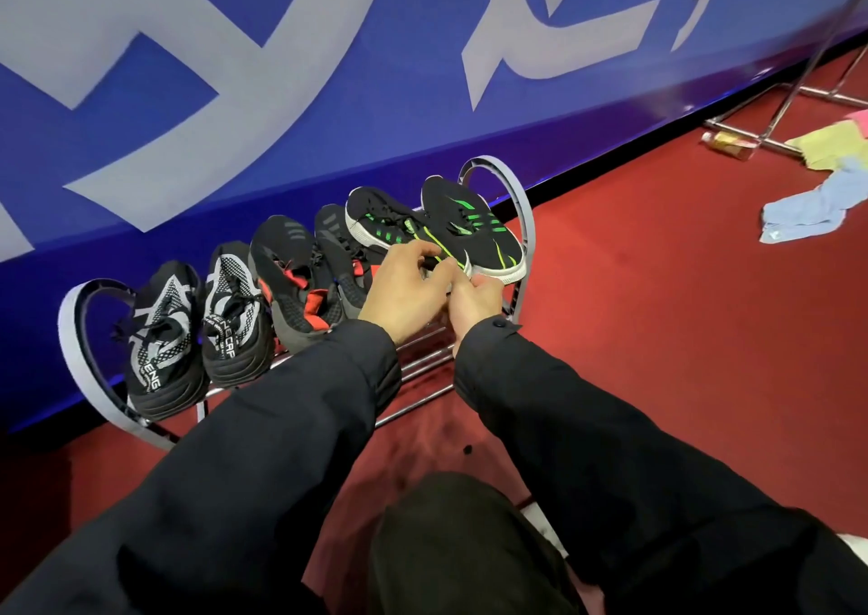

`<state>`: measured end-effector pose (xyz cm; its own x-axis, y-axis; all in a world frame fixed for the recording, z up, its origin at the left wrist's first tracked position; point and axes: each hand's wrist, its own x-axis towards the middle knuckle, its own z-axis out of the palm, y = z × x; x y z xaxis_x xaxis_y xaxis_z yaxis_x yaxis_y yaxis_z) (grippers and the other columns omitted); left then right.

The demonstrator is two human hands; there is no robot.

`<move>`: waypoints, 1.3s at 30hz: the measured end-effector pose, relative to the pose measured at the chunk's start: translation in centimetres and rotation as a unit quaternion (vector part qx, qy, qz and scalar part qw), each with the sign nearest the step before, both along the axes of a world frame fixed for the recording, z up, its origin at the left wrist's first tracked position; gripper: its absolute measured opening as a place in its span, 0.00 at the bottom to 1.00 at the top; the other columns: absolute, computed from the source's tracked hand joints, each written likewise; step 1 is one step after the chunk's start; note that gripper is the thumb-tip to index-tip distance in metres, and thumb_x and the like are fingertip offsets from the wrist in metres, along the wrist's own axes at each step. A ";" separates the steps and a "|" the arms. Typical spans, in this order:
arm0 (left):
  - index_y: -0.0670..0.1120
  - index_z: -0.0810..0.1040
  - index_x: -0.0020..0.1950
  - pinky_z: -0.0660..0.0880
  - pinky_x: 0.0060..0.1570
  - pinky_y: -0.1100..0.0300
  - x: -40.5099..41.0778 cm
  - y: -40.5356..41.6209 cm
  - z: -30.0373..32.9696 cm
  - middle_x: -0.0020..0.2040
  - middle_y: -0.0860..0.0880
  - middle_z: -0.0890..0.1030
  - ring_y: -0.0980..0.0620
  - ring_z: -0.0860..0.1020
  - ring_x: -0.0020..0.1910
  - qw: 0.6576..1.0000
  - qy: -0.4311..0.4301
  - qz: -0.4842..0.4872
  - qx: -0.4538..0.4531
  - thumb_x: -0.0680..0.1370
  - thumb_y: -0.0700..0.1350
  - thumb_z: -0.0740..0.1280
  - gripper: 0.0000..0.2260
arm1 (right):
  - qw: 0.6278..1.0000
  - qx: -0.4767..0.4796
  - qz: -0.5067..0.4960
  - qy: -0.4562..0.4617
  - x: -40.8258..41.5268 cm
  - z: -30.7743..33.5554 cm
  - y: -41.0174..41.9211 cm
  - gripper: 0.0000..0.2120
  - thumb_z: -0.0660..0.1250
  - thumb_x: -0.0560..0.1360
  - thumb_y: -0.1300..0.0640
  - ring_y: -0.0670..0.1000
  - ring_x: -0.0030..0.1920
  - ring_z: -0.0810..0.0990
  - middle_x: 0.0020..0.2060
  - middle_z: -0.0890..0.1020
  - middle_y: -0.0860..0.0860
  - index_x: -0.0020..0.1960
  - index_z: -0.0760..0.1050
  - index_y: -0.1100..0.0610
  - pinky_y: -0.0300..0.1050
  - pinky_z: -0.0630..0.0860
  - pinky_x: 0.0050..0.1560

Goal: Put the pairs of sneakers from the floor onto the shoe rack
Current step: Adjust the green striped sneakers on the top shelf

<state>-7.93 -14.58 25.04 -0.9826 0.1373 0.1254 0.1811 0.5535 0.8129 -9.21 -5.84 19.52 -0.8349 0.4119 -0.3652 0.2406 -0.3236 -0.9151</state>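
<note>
A low metal shoe rack with looped grey ends stands against the blue wall. On it, from the left: a black-and-white pair, then a black-and-red pair, then a black pair with green stripes. My left hand grips the heel of the left green-striped sneaker. My right hand holds the heel of the right green-striped sneaker, which is tilted with its toe up near the rack's right end. Both sleeves are dark.
A blue wall with large white characters runs behind the rack. The floor is red carpet. At far right lie coloured cloths, a small bottle and a chrome stand's feet. My dark knee is below.
</note>
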 end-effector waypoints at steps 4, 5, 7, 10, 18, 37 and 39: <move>0.46 0.79 0.62 0.75 0.57 0.57 -0.2 0.2 -0.7 0.56 0.51 0.75 0.51 0.78 0.53 1.000 -0.003 -0.029 -0.012 0.78 0.52 0.67 0.15 | 0.999 0.025 -0.016 -0.010 -0.1 -1.2 -0.1 0.21 0.67 0.76 0.53 0.51 0.43 0.77 0.44 0.76 0.51 0.62 0.66 0.62 0.50 0.77 0.51; 0.46 0.79 0.63 0.75 0.58 0.57 -0.4 0.3 -1.0 0.58 0.50 0.75 0.51 0.78 0.54 0.999 -0.006 -0.037 -0.013 0.78 0.53 0.66 0.16 | 1.000 0.021 -0.019 -0.013 -0.2 -1.6 0.1 0.21 0.67 0.78 0.53 0.53 0.47 0.77 0.46 0.76 0.52 0.64 0.65 0.62 0.49 0.75 0.52; 0.44 0.78 0.64 0.70 0.59 0.60 -0.7 0.3 -1.5 0.60 0.49 0.76 0.53 0.75 0.57 0.998 -0.004 -0.050 -0.025 0.80 0.53 0.65 0.18 | 0.999 0.017 -0.034 -0.007 -0.1 -1.8 0.1 0.21 0.66 0.79 0.55 0.54 0.50 0.75 0.49 0.75 0.55 0.66 0.63 0.64 0.47 0.71 0.51; 0.44 0.77 0.66 0.65 0.63 0.64 -0.9 0.2 -1.8 0.64 0.49 0.76 0.55 0.70 0.65 0.997 0.001 -0.067 -0.030 0.81 0.54 0.64 0.19 | 0.998 0.002 -0.068 -0.013 0.1 -1.8 -0.7 0.21 0.67 0.78 0.53 0.55 0.48 0.78 0.46 0.76 0.52 0.65 0.64 0.62 0.49 0.74 0.50; 0.44 0.82 0.58 0.68 0.63 0.61 -1.6 -0.8 -3.1 0.58 0.51 0.80 0.54 0.74 0.63 0.996 0.016 -0.060 -0.059 0.79 0.53 0.66 0.15 | 0.994 0.019 -0.107 -0.018 0.4 -2.5 -2.0 0.21 0.67 0.78 0.51 0.55 0.44 0.76 0.39 0.72 0.47 0.64 0.64 0.59 0.48 0.72 0.49; 0.40 0.83 0.46 0.76 0.49 0.47 -1.0 0.6 -2.7 0.44 0.40 0.83 0.45 0.78 0.43 0.994 0.048 -0.027 -0.094 0.78 0.49 0.65 0.14 | 0.986 0.027 0.117 -0.118 -0.6 -2.6 1.3 0.26 0.66 0.74 0.50 0.54 0.45 0.83 0.54 0.83 0.57 0.68 0.71 0.61 0.45 0.79 0.26; 0.46 0.82 0.45 0.76 0.49 0.48 -0.7 0.9 -3.1 0.44 0.48 0.83 0.47 0.79 0.45 0.994 0.056 -0.014 -0.088 0.77 0.49 0.64 0.10 | 0.988 0.054 0.116 -0.088 0.4 -1.8 2.2 0.15 0.63 0.77 0.49 0.50 0.34 0.79 0.40 0.81 0.53 0.54 0.78 0.60 0.40 0.76 0.26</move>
<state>-8.66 -13.64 21.91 -0.9595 0.1933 0.2048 0.2815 0.6788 0.6782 -8.81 -3.62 17.70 -0.8388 0.2616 -0.4774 0.4550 -0.1447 -0.8787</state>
